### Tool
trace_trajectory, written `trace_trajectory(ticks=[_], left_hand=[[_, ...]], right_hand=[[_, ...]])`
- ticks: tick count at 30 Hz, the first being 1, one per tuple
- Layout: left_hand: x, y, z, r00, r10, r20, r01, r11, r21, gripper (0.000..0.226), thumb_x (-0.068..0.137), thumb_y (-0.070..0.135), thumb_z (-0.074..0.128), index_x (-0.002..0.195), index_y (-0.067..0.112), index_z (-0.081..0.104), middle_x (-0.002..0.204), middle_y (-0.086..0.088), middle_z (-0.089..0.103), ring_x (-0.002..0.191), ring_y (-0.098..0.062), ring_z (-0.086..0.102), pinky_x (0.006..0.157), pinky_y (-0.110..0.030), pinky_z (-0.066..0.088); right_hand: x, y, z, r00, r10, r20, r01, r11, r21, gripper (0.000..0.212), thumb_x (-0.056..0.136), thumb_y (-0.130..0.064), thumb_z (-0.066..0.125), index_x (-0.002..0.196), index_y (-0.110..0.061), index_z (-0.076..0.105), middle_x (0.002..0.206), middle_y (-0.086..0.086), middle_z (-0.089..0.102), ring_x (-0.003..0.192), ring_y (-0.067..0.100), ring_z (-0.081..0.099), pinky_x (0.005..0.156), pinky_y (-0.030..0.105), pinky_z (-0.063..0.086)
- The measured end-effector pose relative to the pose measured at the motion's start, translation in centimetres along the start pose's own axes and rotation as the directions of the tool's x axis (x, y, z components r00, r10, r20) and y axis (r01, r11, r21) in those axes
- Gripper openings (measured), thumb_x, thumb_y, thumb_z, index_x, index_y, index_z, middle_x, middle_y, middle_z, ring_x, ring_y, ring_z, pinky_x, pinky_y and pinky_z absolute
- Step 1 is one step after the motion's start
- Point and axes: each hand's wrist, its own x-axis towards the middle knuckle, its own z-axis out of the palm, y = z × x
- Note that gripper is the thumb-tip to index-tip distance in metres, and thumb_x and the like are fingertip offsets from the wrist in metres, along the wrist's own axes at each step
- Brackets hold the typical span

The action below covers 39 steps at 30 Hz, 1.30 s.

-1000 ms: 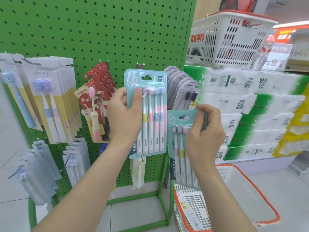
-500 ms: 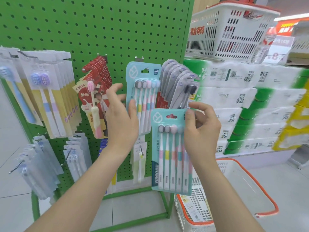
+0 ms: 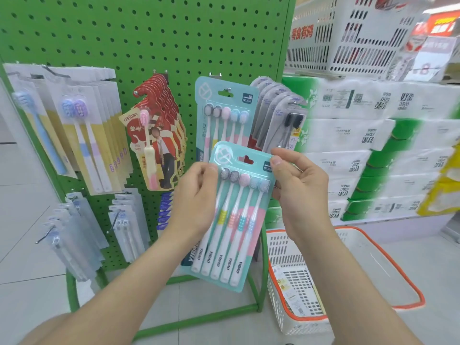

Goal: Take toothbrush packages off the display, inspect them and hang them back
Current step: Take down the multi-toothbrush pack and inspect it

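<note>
I hold a teal pack of several toothbrushes (image 3: pixel 232 220), tilted, in front of the green pegboard display (image 3: pixel 149 33). My left hand (image 3: pixel 196 197) grips its left edge near the top. Its top right corner is pinched by my right hand (image 3: pixel 298 192). A second identical teal pack (image 3: pixel 224 108) hangs on its hook behind, partly covered by the one I hold.
Red-carded single brushes (image 3: pixel 159 130), yellow-backed packs (image 3: pixel 82 135), grey packs (image 3: pixel 278 115) and clear packs (image 3: pixel 74 232) hang on the board. A white basket with orange rim (image 3: pixel 373 282) sits on the floor at right. Stacked tissue packs (image 3: pixel 373 145) and a white crate (image 3: pixel 348 33) stand beyond.
My left hand let go of the pack now hanging on the hook and moved down to grip the second pack. That pack shifted to the centre, between both hands.
</note>
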Motion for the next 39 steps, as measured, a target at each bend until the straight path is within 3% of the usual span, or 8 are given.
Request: trace_trajectory(ticks=[3, 9, 19, 24, 26, 30, 33, 39], left_hand=[[0.0, 0.5, -0.1, 0.973, -0.205, 0.105, 0.223, 0.955, -0.194, 0.050, 0.113, 0.040, 0.047, 0.107, -0.007, 0.063, 0.106, -0.031, 0.068, 0.088, -0.022, 0.062, 0.088, -0.037, 0.047], [0.0, 1.9, -0.8, 0.909, -0.368, 0.194, 0.410, 0.871, -0.270, 0.040, 0.110, 0.038, 0.055, 0.092, 0.016, 0.082, 0.096, -0.004, 0.083, 0.098, -0.025, 0.079, 0.098, -0.043, 0.055], [0.5, 1.4, -1.6, 0.854, -0.419, 0.310, 0.511, 0.790, -0.340, 0.033, 0.106, 0.040, 0.060, 0.104, 0.014, 0.081, 0.100, -0.012, 0.081, 0.088, -0.030, 0.077, 0.093, -0.047, 0.058], [0.2, 1.2, -1.8, 0.942, -0.172, 0.287, 0.257, 0.922, -0.290, 0.035, 0.109, 0.031, 0.059, 0.094, 0.006, 0.079, 0.095, -0.019, 0.079, 0.083, -0.028, 0.072, 0.080, -0.040, 0.058], [-0.2, 0.7, -1.6, 0.970, 0.025, 0.243, 0.014, 0.987, -0.158, 0.046, 0.109, 0.034, 0.060, 0.086, -0.005, 0.068, 0.075, -0.025, 0.062, 0.070, -0.021, 0.051, 0.070, -0.035, 0.043], [-1.4, 1.0, -0.8, 0.947, 0.233, 0.220, -0.228, 0.972, -0.047, 0.029, 0.110, 0.019, 0.059, 0.094, 0.009, 0.080, 0.061, 0.008, 0.052, 0.058, -0.005, 0.041, 0.059, -0.024, 0.036], [-2.1, 1.8, -0.8, 0.942, 0.227, 0.249, -0.206, 0.973, -0.108, 0.021, 0.107, 0.017, 0.063, 0.110, 0.025, 0.082, 0.082, 0.021, 0.077, 0.070, -0.002, 0.069, 0.060, -0.021, 0.055], [-1.4, 1.7, -1.6, 0.935, 0.047, 0.350, -0.005, 0.993, -0.120, 0.022, 0.104, 0.019, 0.068, 0.123, 0.022, 0.079, 0.111, 0.008, 0.082, 0.102, -0.014, 0.079, 0.069, -0.041, 0.067]], right_hand=[[0.1, -0.1, 0.2, 0.997, 0.076, 0.005, -0.076, 0.995, 0.071, 0.012, 0.102, -0.010, 0.069, 0.100, -0.018, 0.077, 0.090, 0.009, 0.081, 0.085, 0.027, 0.073, 0.087, 0.048, 0.060], [0.3, -0.6, 0.2, 0.975, 0.218, 0.043, -0.222, 0.963, 0.155, 0.015, 0.102, -0.002, 0.062, 0.104, -0.011, 0.074, 0.076, 0.004, 0.076, 0.063, 0.019, 0.068, 0.055, 0.028, 0.054], [-0.1, -0.6, 0.0, 0.952, 0.303, 0.049, -0.307, 0.942, 0.135, 0.014, 0.104, -0.011, 0.063, 0.113, -0.011, 0.074, 0.092, 0.005, 0.081, 0.078, 0.019, 0.074, 0.068, 0.032, 0.061], [0.4, 0.6, -0.7, 0.978, 0.198, -0.063, -0.208, 0.948, -0.241, 0.013, 0.103, -0.021, 0.066, 0.104, -0.023, 0.078, 0.104, 0.012, 0.080, 0.091, 0.032, 0.076, 0.091, 0.055, 0.063], [0.1, 0.5, -0.6, 0.993, 0.121, 0.010, -0.103, 0.885, -0.454, 0.017, 0.103, -0.033, 0.065, 0.115, -0.030, 0.076, 0.099, 0.002, 0.077, 0.088, 0.023, 0.072, 0.086, 0.043, 0.060], [-0.5, -0.1, -0.5, 0.967, 0.160, 0.197, -0.001, 0.780, -0.626, 0.086, 0.088, -0.075, 0.062, 0.161, -0.037, 0.038, 0.137, -0.009, 0.061, 0.123, 0.012, 0.062, 0.108, 0.042, 0.051], [-0.7, -0.4, -0.8, 0.924, 0.249, 0.289, -0.038, 0.814, -0.580, 0.113, 0.069, -0.083, 0.070, 0.165, -0.041, 0.027, 0.150, -0.013, 0.055, 0.134, 0.011, 0.059, 0.112, 0.046, 0.050], [0.0, -0.9, -2.3, 0.900, 0.273, 0.341, -0.094, 0.883, -0.460, 0.095, 0.059, -0.066, 0.095, 0.140, -0.034, 0.057, 0.123, -0.006, 0.074, 0.108, 0.011, 0.076, 0.103, 0.042, 0.058]])
